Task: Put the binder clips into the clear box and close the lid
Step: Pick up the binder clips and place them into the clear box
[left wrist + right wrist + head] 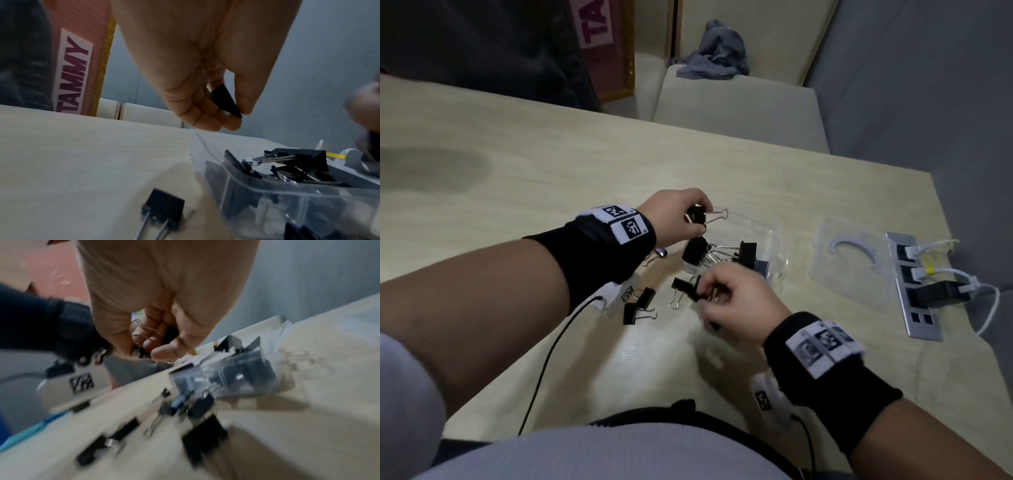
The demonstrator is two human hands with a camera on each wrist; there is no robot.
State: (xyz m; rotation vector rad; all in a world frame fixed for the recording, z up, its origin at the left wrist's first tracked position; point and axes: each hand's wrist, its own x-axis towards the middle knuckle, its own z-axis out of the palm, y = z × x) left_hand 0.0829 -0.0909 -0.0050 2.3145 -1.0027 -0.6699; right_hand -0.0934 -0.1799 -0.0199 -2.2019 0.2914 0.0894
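Left hand [678, 214] pinches one binder clip [697, 216] by its black body, wire handles pointing right, held over the far-left edge of the clear box [774, 246]. Right hand [736, 298] is curled round another clip [693, 291] at the box's near edge; the right wrist view is motion-blurred, so exact finger placement is unclear.

The box sits open mid-counter [517, 171] with several clips already in it, piled loosely, some standing proud of the rim. The lid [856, 260] lies flat to the right of the box, touching the power strip [914, 287]. Loose clips [640, 306] remain on the counter near-left of the box, plus one partly hidden under the left wrist.

Risks, as I judge them:
- Both hands are converging on one small opening, so they could knock each other or a clip could bounce off the rim.
- The light box may skid or tip if a hand bumps its wall.
- Clips or handles sticking up above the rim would stop the lid seating; level the pile first.
- The lid is near the cables and could snag when lifted.
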